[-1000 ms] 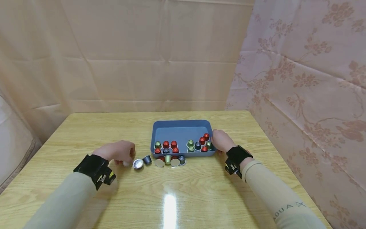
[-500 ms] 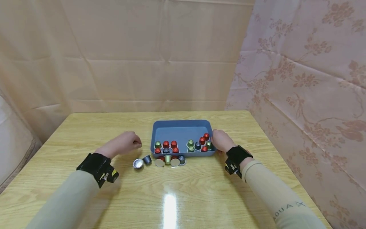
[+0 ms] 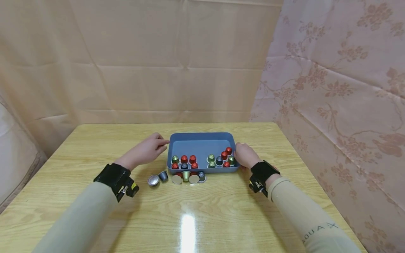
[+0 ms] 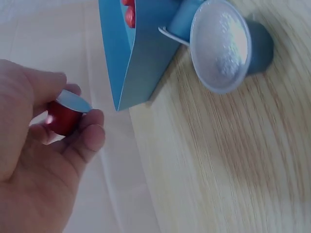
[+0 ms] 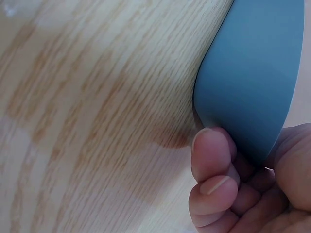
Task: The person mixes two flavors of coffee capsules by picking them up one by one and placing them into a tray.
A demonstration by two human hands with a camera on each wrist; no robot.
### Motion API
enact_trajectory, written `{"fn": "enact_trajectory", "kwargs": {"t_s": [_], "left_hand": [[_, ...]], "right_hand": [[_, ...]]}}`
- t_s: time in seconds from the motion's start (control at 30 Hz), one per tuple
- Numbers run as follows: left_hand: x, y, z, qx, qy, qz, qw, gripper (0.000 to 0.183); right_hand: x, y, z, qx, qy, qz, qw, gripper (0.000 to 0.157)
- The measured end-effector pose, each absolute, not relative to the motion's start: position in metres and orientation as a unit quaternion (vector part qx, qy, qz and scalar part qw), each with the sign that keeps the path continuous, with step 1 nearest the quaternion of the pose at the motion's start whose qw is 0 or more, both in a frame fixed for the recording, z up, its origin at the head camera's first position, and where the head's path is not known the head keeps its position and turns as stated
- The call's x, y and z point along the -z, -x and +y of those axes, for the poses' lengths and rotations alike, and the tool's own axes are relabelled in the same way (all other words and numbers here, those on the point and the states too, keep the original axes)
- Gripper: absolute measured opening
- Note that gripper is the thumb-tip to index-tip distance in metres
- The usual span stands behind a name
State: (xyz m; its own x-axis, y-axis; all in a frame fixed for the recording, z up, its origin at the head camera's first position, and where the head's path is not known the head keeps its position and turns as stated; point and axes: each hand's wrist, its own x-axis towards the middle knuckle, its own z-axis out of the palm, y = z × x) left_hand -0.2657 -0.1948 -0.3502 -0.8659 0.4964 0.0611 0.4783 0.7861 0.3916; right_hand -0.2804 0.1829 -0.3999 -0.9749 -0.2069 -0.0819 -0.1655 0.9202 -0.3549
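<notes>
A red coffee capsule (image 4: 64,119) with a pale lid is pinched between the thumb and fingertips of my left hand (image 3: 148,150). That hand is at the left side of the blue tray (image 3: 199,146), close to its rim; the head view hides the capsule. My right hand (image 3: 246,155) grips the tray's right wall, its fingers curled against the outside (image 5: 212,150). Inside the tray, red, green and dark capsules stand lid-down in two groups, such as the red capsule (image 3: 193,159) at left and the green capsule (image 3: 211,158) at right.
Several capsules lie along the tray's front edge, among them a green capsule (image 3: 186,176) and a dark capsule (image 3: 201,176). Farther left lie a capsule with its silver lid up (image 3: 153,180) and a tipped dark capsule (image 3: 163,176). A beige curtain (image 3: 142,70) hangs behind the wooden table (image 3: 221,218).
My left hand has risen from beside the loose capsules at front left and moved right and away to the tray's left rim. My right hand and the tray have stayed in place.
</notes>
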Motion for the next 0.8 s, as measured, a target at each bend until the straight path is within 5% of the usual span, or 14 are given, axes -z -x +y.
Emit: {"fn": "enact_trajectory", "kwargs": {"t_s": [0.4,0.8], "left_hand": [[0.348,0.273,-0.168,-0.19,-0.312,0.93,-0.036,0.021],[0.345,0.28,-0.15,-0.168,-0.3,0.939,-0.029,0.019]], "right_hand": [[0.399,0.28,0.181,0.171,0.087,0.979,0.062,0.021],[0.4,0.281,0.182,0.178,0.082,0.979,0.063,0.021]]}}
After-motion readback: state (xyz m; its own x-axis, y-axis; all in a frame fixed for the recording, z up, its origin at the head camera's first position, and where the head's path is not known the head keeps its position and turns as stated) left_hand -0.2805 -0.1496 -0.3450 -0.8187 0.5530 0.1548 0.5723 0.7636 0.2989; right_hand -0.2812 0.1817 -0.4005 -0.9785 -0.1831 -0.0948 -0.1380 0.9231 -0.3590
